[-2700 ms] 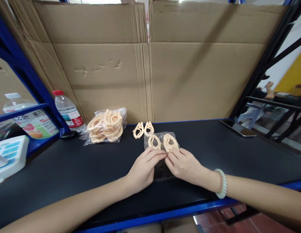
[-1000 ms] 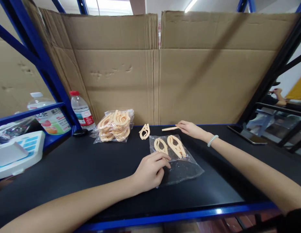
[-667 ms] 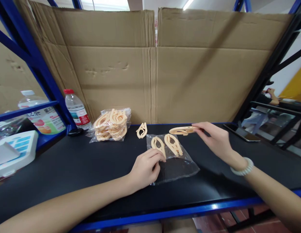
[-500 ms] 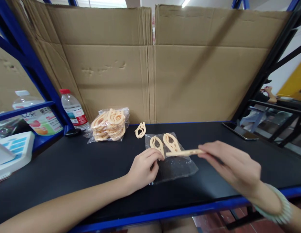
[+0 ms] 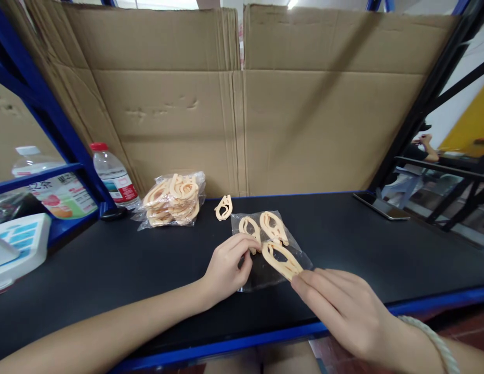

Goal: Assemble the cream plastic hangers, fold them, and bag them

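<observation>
A small clear plastic bag (image 5: 265,270) lies on the black bench top (image 5: 109,265) with two beige plastic clips (image 5: 265,227) inside it. My left hand (image 5: 226,270) pinches the bag's open left edge. My right hand (image 5: 343,311) holds a third beige clip (image 5: 280,259) by its near end, its far end pointing into the bag's mouth. One loose beige clip (image 5: 223,207) rests farther back on the bench.
A clear bag full of beige clips (image 5: 171,200) sits at the back left beside a water bottle (image 5: 114,176). A phone (image 5: 376,206) lies at the far right. Cardboard sheets (image 5: 242,104) wall off the back. A white box (image 5: 15,249) rests at the left.
My right hand reached to the back, picked up one loose clip and brought it down to the bag's opening. My left hand stayed on the bag.
</observation>
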`<action>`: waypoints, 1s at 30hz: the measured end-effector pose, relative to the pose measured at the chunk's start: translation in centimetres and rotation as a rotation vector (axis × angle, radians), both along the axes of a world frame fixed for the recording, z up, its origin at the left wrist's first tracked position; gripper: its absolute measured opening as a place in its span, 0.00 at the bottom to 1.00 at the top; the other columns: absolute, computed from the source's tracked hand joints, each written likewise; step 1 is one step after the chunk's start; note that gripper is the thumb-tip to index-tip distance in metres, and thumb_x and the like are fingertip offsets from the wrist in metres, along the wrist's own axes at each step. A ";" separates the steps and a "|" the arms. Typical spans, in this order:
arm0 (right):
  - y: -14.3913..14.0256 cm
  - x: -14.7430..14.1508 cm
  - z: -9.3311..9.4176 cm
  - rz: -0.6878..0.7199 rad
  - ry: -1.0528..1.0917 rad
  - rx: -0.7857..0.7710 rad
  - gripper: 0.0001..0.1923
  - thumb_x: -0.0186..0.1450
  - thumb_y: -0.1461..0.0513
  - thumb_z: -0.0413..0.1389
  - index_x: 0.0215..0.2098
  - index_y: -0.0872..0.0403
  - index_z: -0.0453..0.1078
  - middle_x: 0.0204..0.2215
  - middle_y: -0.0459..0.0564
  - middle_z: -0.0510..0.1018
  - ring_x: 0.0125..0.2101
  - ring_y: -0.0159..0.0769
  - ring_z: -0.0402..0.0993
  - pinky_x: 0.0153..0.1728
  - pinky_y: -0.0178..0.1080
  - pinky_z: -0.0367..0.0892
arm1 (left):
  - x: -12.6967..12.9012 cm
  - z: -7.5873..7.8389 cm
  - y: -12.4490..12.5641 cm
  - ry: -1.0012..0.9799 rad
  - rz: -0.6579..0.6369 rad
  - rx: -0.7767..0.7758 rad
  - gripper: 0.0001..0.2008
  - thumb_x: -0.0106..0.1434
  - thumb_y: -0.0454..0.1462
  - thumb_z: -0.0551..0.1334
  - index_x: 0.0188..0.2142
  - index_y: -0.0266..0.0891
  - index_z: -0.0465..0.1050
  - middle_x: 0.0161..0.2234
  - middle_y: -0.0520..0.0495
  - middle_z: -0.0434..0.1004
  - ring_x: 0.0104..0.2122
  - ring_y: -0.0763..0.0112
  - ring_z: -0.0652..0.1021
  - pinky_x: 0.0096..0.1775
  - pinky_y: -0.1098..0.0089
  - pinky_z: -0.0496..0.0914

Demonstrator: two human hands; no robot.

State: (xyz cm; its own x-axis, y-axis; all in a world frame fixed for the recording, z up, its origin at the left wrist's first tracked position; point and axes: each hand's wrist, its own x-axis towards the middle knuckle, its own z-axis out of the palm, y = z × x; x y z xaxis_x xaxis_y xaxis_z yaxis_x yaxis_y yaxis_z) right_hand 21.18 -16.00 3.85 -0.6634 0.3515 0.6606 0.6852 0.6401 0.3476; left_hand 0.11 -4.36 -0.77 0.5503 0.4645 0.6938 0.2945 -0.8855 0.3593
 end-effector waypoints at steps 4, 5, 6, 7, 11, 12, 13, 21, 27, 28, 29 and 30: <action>3.6 -1.4 -1.8 -0.022 -0.098 -0.016 0.15 0.65 0.73 0.45 0.28 0.58 0.71 0.22 0.51 0.74 0.21 0.34 0.70 0.20 0.36 0.66 | 0.0 -0.1 -0.1 -0.023 -0.016 0.035 0.15 0.60 0.24 0.52 0.42 0.39 0.70 0.40 0.44 0.75 0.43 0.67 0.76 0.45 0.66 0.72; 4.5 -1.8 -2.2 -0.027 -0.124 0.004 0.15 0.66 0.73 0.45 0.27 0.57 0.70 0.23 0.51 0.74 0.20 0.34 0.69 0.19 0.36 0.65 | 0.0 -0.1 -0.1 -0.025 -0.020 0.042 0.15 0.60 0.24 0.52 0.42 0.39 0.70 0.40 0.44 0.75 0.43 0.67 0.76 0.45 0.66 0.72; 5.3 -2.2 -2.7 -0.036 -0.157 0.018 0.15 0.66 0.72 0.46 0.27 0.57 0.69 0.24 0.51 0.74 0.20 0.34 0.69 0.19 0.36 0.64 | 0.0 -0.1 -0.1 -0.026 -0.022 0.045 0.15 0.60 0.24 0.52 0.42 0.38 0.70 0.40 0.44 0.75 0.43 0.67 0.76 0.45 0.65 0.72; 6.0 -2.5 -3.1 -0.045 -0.178 0.031 0.14 0.66 0.72 0.46 0.28 0.57 0.69 0.26 0.52 0.74 0.21 0.34 0.70 0.18 0.36 0.64 | 0.0 -0.1 -0.1 -0.029 -0.022 0.042 0.15 0.60 0.24 0.53 0.42 0.38 0.70 0.40 0.44 0.75 0.42 0.67 0.76 0.45 0.65 0.72; 8.3 -3.6 -4.4 -0.069 -0.236 0.012 0.12 0.65 0.72 0.46 0.33 0.61 0.70 0.27 0.56 0.75 0.23 0.39 0.73 0.19 0.38 0.67 | 0.1 0.0 0.0 -0.046 0.000 -0.018 0.14 0.60 0.24 0.52 0.40 0.38 0.70 0.38 0.45 0.74 0.40 0.68 0.76 0.42 0.67 0.73; 8.7 -3.7 -4.7 -0.071 -0.242 -0.006 0.11 0.65 0.72 0.46 0.34 0.62 0.71 0.27 0.57 0.76 0.24 0.39 0.73 0.20 0.39 0.68 | 0.1 0.0 0.1 -0.050 0.006 -0.033 0.14 0.60 0.24 0.52 0.40 0.38 0.70 0.38 0.45 0.74 0.39 0.69 0.76 0.41 0.68 0.73; 9.0 -3.8 -4.9 -0.069 -0.243 -0.026 0.11 0.65 0.73 0.46 0.36 0.63 0.71 0.28 0.58 0.76 0.25 0.40 0.74 0.22 0.40 0.70 | 0.1 0.0 0.1 -0.050 0.012 -0.043 0.14 0.60 0.25 0.52 0.40 0.38 0.70 0.38 0.45 0.74 0.39 0.69 0.76 0.41 0.68 0.73; 8.5 -2.3 -3.4 0.064 -0.062 -0.117 0.14 0.65 0.71 0.44 0.37 0.60 0.71 0.29 0.55 0.77 0.30 0.38 0.74 0.31 0.38 0.70 | 0.0 0.0 0.2 -0.028 0.030 -0.065 0.14 0.59 0.24 0.52 0.38 0.39 0.70 0.38 0.46 0.74 0.39 0.69 0.75 0.41 0.69 0.71; 12.1 -0.3 0.9 0.049 0.322 -0.220 0.11 0.62 0.70 0.47 0.34 0.56 0.72 0.28 0.49 0.78 0.28 0.33 0.74 0.32 0.35 0.67 | 0.1 0.1 0.1 0.022 0.039 -0.052 0.12 0.57 0.24 0.52 0.31 0.39 0.69 0.34 0.48 0.73 0.36 0.69 0.74 0.39 0.69 0.69; 13.4 -0.3 1.5 0.058 0.369 -0.275 0.11 0.63 0.69 0.47 0.36 0.56 0.71 0.29 0.49 0.79 0.30 0.33 0.74 0.34 0.34 0.68 | 0.1 0.2 0.0 0.032 0.044 -0.043 0.12 0.57 0.24 0.52 0.30 0.39 0.69 0.33 0.48 0.73 0.35 0.69 0.73 0.39 0.69 0.69; 14.8 -0.4 1.9 0.077 0.401 -0.330 0.12 0.63 0.70 0.47 0.36 0.56 0.71 0.30 0.49 0.79 0.31 0.33 0.75 0.34 0.34 0.68 | 0.1 0.2 0.0 0.042 0.047 -0.033 0.12 0.57 0.24 0.52 0.29 0.39 0.69 0.32 0.49 0.73 0.35 0.70 0.73 0.38 0.69 0.69; 16.3 -0.8 2.2 0.077 0.404 -0.378 0.12 0.63 0.70 0.47 0.38 0.56 0.71 0.32 0.49 0.79 0.32 0.33 0.75 0.35 0.34 0.68 | 0.1 0.2 -0.1 0.049 0.047 -0.026 0.12 0.57 0.24 0.52 0.28 0.39 0.69 0.31 0.49 0.72 0.34 0.70 0.73 0.38 0.69 0.69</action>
